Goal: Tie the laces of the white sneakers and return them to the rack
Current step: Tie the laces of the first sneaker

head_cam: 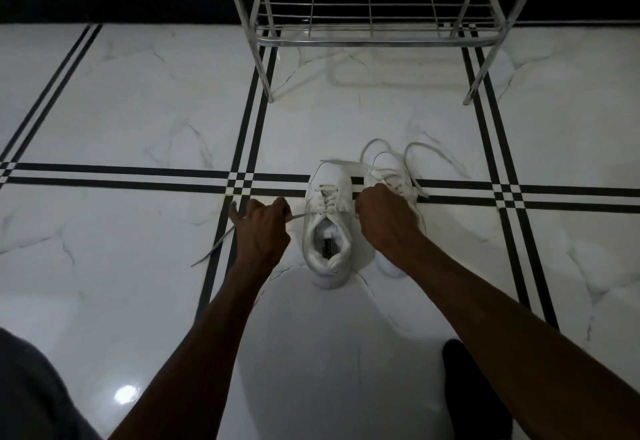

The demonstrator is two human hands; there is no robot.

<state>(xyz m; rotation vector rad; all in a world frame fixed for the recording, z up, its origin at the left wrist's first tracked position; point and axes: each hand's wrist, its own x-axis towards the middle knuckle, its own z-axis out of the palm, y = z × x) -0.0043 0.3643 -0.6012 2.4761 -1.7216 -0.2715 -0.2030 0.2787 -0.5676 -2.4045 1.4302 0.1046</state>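
Note:
Two white sneakers stand side by side on the floor, toes pointing away from me. The left sneaker [327,232] faces me with its opening visible. My left hand [261,228] pinches one of its lace ends [298,215], pulled taut to the left; the loose tail [213,247] trails on the floor. My right hand [384,221] grips the other lace end and covers much of the right sneaker [389,169], whose laces lie in loose loops around its toe. The metal shoe rack [374,38] stands beyond the shoes, its bottom shelf bare.
The floor is glossy white marble tile [138,110] with black double stripes. A black skirting band [121,7] runs along the far wall. The rack's legs [265,69] rest on the floor. A dark foot or shoe [474,391] shows at the lower right, grey clothing at the lower left.

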